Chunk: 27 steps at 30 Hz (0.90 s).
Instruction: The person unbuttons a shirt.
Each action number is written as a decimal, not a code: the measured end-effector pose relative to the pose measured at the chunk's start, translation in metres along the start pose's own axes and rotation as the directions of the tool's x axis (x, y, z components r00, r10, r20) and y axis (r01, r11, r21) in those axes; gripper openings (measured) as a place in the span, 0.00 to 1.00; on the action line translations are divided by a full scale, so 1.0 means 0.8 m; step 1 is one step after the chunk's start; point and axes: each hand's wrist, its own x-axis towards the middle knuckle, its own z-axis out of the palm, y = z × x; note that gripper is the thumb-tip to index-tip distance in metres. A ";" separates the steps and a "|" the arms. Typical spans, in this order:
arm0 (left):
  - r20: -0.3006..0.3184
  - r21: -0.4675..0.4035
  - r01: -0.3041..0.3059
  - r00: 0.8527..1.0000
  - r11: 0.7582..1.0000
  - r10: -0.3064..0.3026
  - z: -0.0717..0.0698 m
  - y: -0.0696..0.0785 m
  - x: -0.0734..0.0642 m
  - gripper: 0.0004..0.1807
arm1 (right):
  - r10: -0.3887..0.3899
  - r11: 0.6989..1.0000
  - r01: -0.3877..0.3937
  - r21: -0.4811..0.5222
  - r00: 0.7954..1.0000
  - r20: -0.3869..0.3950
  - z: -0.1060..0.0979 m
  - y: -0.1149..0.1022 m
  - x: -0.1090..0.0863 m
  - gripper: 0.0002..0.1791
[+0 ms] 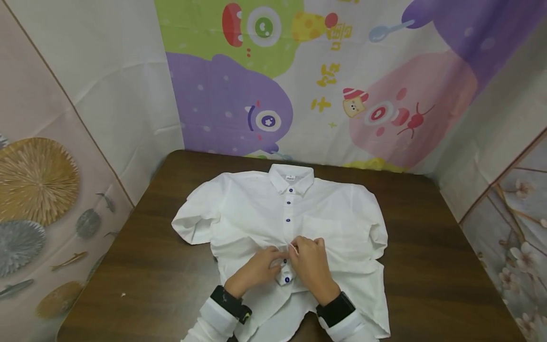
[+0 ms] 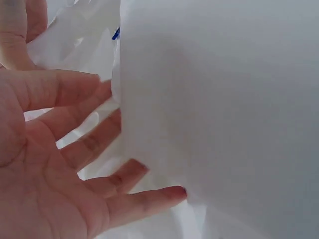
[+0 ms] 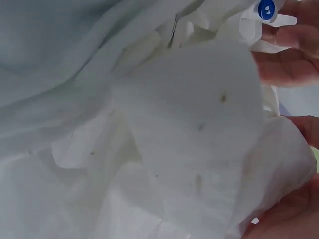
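A white short-sleeved shirt (image 1: 252,204) lies front up on the table, collar away from me, with dark blue buttons down its placket. Over the lower placket, my left hand (image 1: 258,268) holds the edge between thumb and index finger; its other fingers (image 2: 149,199) spread loosely along the cloth. Just opposite, my right hand (image 1: 309,266) pinches a raised fold of the placket. A blue button (image 1: 287,280) shows below the hands, and another button (image 3: 267,10) is near the left fingers in the right wrist view. Cloth hides some fingertips.
The shirt is spread on a dark brown wooden table (image 1: 427,256), its hem toward me. A small pale scrap (image 1: 123,294) lies at the left. Behind the table hangs a cartoon-printed cloth (image 1: 231,104), and patterned cloths hang at both sides.
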 end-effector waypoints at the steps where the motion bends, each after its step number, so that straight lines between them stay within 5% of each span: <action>1: -0.011 0.000 -0.005 1.000 1.000 0.005 0.000 0.001 0.001 0.17 | 0.025 0.999 -0.025 0.040 1.000 -0.003 0.000 0.001 0.000 0.06; 4: -0.071 0.005 0.020 0.997 1.000 -0.019 -0.002 0.010 0.005 0.15 | 0.111 0.981 -0.110 0.160 0.994 0.002 0.000 0.006 0.002 0.05; 6: -0.156 0.051 0.100 0.984 0.994 -0.091 -0.005 0.022 0.009 0.10 | 0.158 0.965 -0.159 0.208 0.987 0.022 0.000 0.010 0.004 0.04; 8: -0.275 0.120 0.200 0.948 0.972 -0.161 -0.010 0.035 0.014 0.05 | 0.180 0.955 -0.183 0.232 0.983 0.036 -0.002 0.013 0.007 0.05; 11: -0.439 0.197 0.324 0.873 0.925 -0.212 -0.018 0.051 0.023 0.04 | 0.191 0.949 -0.197 0.247 0.980 0.050 -0.004 0.015 0.011 0.05; 13: -0.485 0.213 0.313 0.856 0.926 -0.178 -0.021 0.056 0.030 0.05 | 0.192 0.946 -0.198 0.255 0.980 0.049 -0.006 0.016 0.013 0.05; 17: -0.427 0.160 0.201 0.897 0.967 -0.116 -0.021 0.056 0.043 0.07 | 0.203 0.933 -0.210 0.293 0.978 0.056 -0.010 0.017 0.015 0.05; 20: -0.363 0.104 0.174 0.923 0.979 -0.126 -0.018 0.054 0.048 0.07 | 0.222 0.917 -0.238 0.319 0.971 0.084 -0.011 0.018 0.015 0.06; 27: -0.343 0.085 0.198 0.926 0.977 -0.157 -0.019 0.052 0.052 0.06 | 0.283 0.877 -0.313 0.365 0.950 0.133 -0.014 0.016 0.016 0.07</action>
